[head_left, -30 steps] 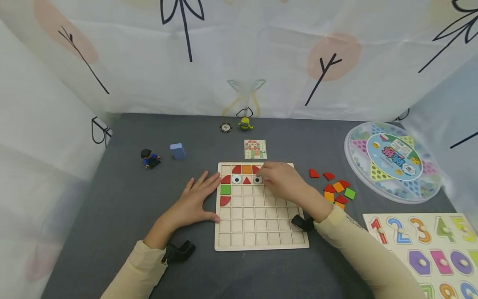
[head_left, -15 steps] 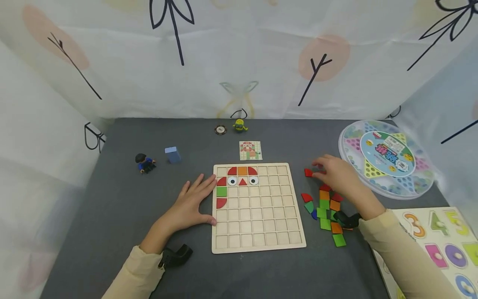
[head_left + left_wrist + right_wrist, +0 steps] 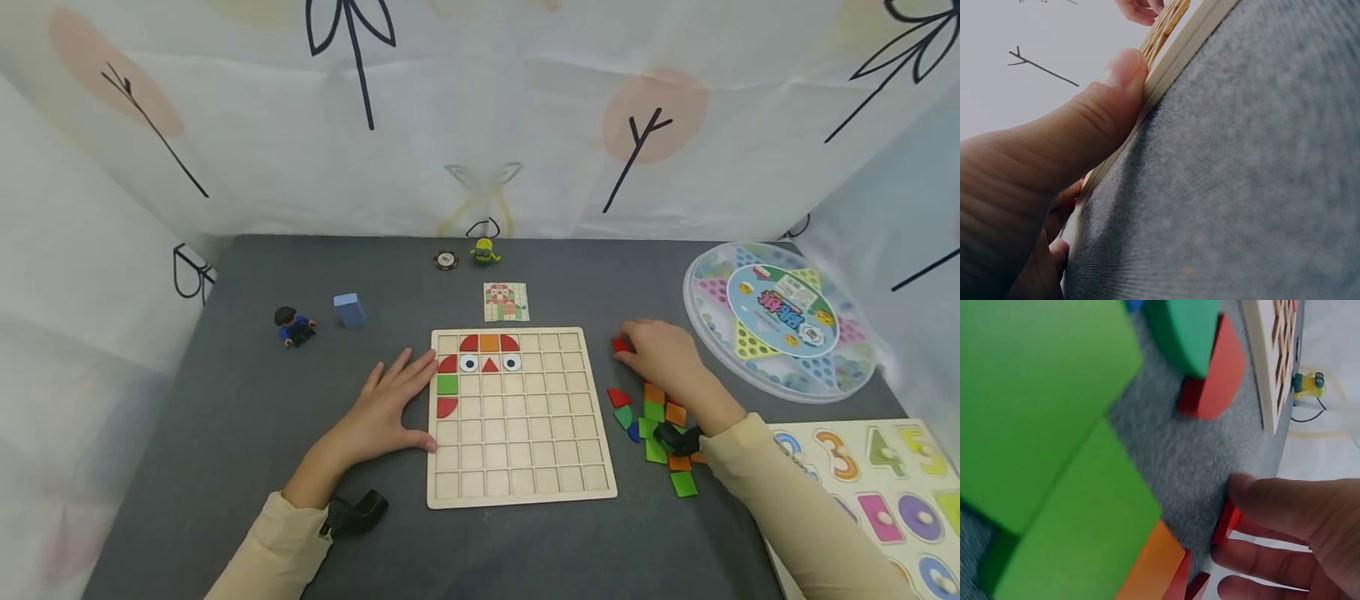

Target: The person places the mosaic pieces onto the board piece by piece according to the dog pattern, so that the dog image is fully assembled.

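Note:
The wooden grid board point(image 3: 517, 454) lies flat in the head view, with red, orange and green tiles and two eye tiles in its upper left cells. My left hand point(image 3: 386, 408), fingers spread, rests along the board's left edge; in the left wrist view the thumb point(image 3: 1119, 78) presses against the side of that edge. Right of the board, my right hand point(image 3: 663, 358) pinches a red tile point(image 3: 1227, 520) between thumb and fingers, close over the table. The fingers partly cover that tile. Another red quarter-circle tile point(image 3: 618, 397) lies nearer me.
Loose green, orange and blue tiles point(image 3: 655, 451) lie under my right wrist. A pattern card point(image 3: 506, 302) sits behind the board. Farther right are a round game box point(image 3: 780, 325) and a number puzzle point(image 3: 862, 500). A toy figure point(image 3: 295, 327) and blue block point(image 3: 349, 309) stand left.
My right hand has gone from the board's upper rows to the loose tiles on the right, and its fingers have closed on a red tile. The left hand has stayed at the board's edge.

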`<act>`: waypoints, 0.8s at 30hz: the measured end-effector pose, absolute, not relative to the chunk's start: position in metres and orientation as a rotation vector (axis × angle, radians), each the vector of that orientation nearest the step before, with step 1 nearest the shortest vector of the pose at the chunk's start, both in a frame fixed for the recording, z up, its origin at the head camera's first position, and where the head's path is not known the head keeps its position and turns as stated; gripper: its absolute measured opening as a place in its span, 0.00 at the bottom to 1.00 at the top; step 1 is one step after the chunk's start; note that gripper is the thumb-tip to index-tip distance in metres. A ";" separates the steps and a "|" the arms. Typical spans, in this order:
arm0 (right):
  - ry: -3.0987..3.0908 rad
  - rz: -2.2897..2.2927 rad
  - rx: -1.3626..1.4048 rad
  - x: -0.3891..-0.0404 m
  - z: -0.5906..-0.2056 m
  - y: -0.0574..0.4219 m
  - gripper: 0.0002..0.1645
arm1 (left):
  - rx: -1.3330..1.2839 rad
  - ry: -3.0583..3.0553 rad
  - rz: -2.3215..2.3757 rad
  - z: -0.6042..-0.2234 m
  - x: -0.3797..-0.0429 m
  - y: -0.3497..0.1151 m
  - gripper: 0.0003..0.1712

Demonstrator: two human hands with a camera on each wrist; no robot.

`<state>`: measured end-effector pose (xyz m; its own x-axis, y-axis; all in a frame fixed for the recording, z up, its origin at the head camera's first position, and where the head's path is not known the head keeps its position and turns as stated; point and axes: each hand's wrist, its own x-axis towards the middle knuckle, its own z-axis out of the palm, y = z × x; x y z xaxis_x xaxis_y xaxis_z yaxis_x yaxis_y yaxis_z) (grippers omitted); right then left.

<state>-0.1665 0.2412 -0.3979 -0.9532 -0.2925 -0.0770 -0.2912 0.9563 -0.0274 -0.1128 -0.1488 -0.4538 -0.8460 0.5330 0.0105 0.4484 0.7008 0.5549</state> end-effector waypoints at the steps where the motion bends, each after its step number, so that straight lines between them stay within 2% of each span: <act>1: 3.027 -0.036 -0.461 -0.166 -0.398 0.241 0.14 | 0.801 2.758 0.838 -0.454 -0.113 -0.149 0.63; 10: 2.991 -0.176 -0.562 -0.165 -0.393 0.229 0.14 | 0.801 2.759 0.845 -0.452 -0.112 -0.151 0.63; 14: 2.992 -0.302 -0.692 -0.164 -0.386 0.214 0.13 | 0.813 2.754 0.851 -0.452 -0.112 -0.151 0.63; 24: 2.802 -0.455 -1.240 -0.155 -0.376 0.121 0.14 | 0.809 2.757 0.841 -0.451 -0.112 -0.149 0.63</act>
<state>-0.1553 0.1213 -0.3764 -0.6788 -0.7302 0.0779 -0.7173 0.6366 -0.2831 -0.1124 -0.1486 -0.4513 -0.8438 0.5364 0.0156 0.4537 0.6977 0.5545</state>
